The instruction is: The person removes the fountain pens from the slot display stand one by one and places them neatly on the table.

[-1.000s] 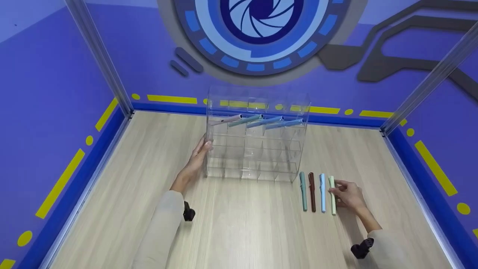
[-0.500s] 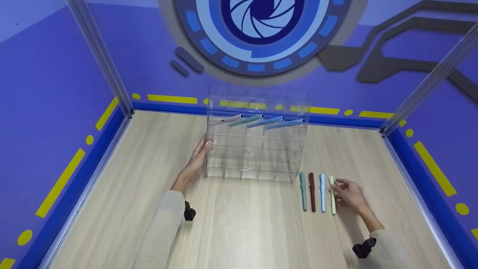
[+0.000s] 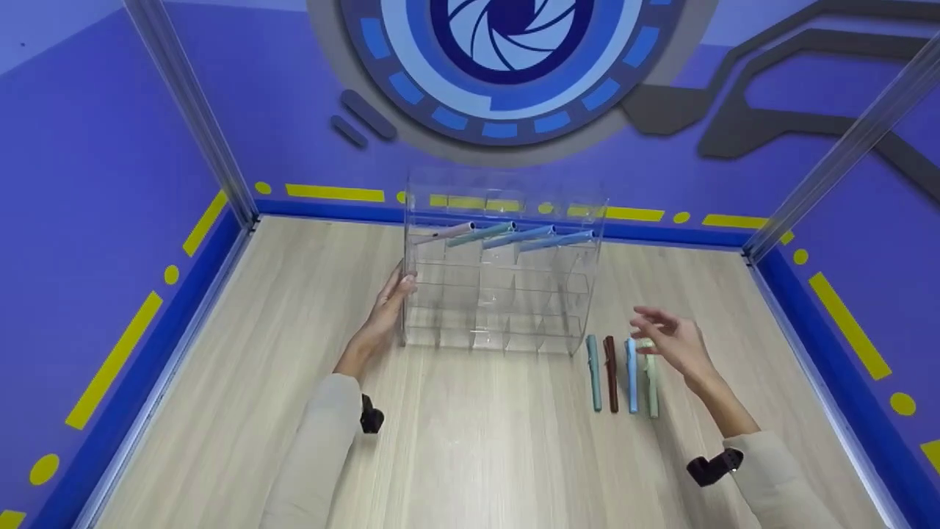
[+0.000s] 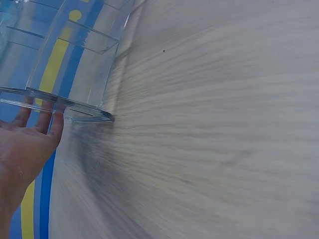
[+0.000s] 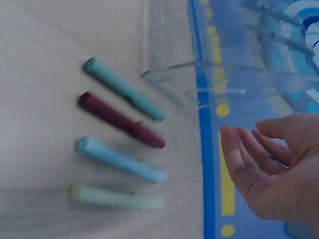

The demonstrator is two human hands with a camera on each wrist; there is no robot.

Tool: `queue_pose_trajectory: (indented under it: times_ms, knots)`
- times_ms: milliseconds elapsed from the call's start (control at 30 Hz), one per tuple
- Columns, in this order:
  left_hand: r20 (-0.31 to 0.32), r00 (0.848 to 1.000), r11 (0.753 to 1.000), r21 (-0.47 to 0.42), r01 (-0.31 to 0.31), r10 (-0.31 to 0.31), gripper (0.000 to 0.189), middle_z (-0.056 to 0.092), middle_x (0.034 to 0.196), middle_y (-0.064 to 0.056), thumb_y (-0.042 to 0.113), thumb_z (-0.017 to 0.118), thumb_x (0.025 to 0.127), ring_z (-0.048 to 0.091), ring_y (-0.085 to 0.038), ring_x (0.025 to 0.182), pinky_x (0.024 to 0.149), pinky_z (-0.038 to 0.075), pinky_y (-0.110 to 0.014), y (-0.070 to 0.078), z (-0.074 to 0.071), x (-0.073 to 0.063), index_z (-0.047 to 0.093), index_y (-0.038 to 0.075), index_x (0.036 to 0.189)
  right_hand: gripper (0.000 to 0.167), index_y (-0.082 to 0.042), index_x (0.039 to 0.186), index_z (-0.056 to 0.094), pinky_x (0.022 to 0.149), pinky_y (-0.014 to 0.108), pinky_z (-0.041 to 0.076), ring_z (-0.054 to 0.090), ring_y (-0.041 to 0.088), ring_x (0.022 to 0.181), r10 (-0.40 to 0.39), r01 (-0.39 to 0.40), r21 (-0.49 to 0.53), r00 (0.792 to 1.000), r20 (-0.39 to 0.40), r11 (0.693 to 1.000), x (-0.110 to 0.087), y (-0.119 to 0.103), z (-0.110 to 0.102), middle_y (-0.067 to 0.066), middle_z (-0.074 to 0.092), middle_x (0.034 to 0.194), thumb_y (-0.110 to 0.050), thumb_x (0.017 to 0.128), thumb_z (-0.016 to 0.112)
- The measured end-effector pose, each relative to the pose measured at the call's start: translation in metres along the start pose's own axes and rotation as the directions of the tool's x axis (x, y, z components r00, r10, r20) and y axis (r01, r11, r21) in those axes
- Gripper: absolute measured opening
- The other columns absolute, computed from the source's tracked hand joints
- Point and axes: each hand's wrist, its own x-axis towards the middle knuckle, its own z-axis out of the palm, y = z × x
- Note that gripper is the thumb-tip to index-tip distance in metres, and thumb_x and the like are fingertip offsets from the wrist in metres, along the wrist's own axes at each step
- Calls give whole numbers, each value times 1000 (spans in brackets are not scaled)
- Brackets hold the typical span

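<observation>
"What is the surface [image 3: 455,455] carrying?"

"A clear compartmented rack [image 3: 496,297] is standing toward its far edge, four slanting pens [image 3: 518,239] resting in an upper row."

"And the hands?"

"The left hand [image 3: 384,308] is pressing the rack's left side, its grip lying flat with extended fingers. The right hand [image 3: 677,344] is hovering near the loose pens' far ends, its grip relaxed and holding nothing."

"Those pens?"

"Teal pen [image 3: 594,373], dark red pen [image 3: 611,375], light blue pen [image 3: 632,378], pale green pen [image 3: 653,389]: all are lying between rack and right edge."
</observation>
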Motion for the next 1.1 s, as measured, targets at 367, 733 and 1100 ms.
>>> queue_pose_trajectory:
  times_ms: [367, 733, 1100]
  knots:
    - [0, 1000, 1000, -27, 6, -6, 66, 32, 166, -12, 49, 37, 110, 20, -31, 158, 130, 1, -55, -1, -1, 0, 8, 30, 166, 43, 3, 140, 55, 76, 22, 62, 71, 4, 90, -114, 138, 225, 987, -115, 965, 29, -57, 32, -19, 70, 111, -19, 104, 62]
    - [4, 1000, 1000, -13, 4, -4, 66, 31, 165, -19, 46, 35, 111, 21, -34, 157, 129, 0, -59, 0, 0, -1, 6, 25, 166, 52, -5, 152, 45, 76, 23, 62, 74, 5, 92, -125, 155, 333, 986, -112, 930, 50, -77, 47, -15, 65, 127, -13, 103, 61]
    - [15, 999, 999, 28, -35, 35, 65, 30, 167, -16, 40, 35, 112, 23, -36, 157, 128, 1, -61, 0, -1, -2, 4, 22, 166, 49, -4, 151, 47, 76, 25, 62, 73, 6, 92, -160, 202, 380, 977, -139, 902, 65, -80, 61, 6, 59, 138, -9, 103, 60]
